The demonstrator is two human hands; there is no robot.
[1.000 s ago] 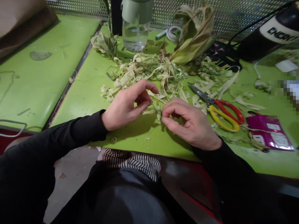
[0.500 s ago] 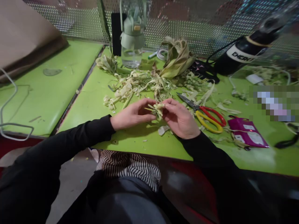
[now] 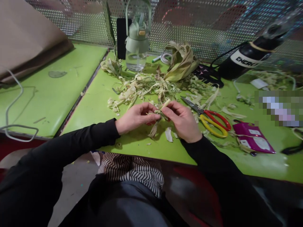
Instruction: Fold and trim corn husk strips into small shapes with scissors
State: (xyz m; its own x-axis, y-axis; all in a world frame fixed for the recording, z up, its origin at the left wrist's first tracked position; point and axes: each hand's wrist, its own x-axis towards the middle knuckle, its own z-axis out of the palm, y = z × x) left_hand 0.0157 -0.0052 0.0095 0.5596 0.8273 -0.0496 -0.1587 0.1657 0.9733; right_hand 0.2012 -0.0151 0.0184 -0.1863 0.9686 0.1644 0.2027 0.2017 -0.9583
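Note:
Between my two hands is a small bundle of corn husk strips (image 3: 155, 129), its dry ends hanging down over the green table (image 3: 132, 142). My left hand (image 3: 136, 118) pinches it from the left with thumb and fingers. My right hand (image 3: 183, 121) pinches the same bundle from the right, and a pale strip sticks up by its fingertips. Behind the hands lies a heap of loose husk scraps (image 3: 134, 86). A larger dry corn husk (image 3: 181, 67) stands behind that heap. To the right of my right hand are scissors (image 3: 213, 121) with red and yellow handles.
A water bottle (image 3: 136, 47) and a dark phone-like slab (image 3: 120, 37) stand by the mesh screen (image 3: 87, 25). Rightward are a black bottle (image 3: 246, 60) and a purple packet (image 3: 254, 137). Brown paper (image 3: 30, 37) and a bent wire (image 3: 14, 104) are on the left.
The husk bundle has been turned between my fingers: dry ends now hang down, and a pale strip points up at my right hand. The view has shifted slightly.

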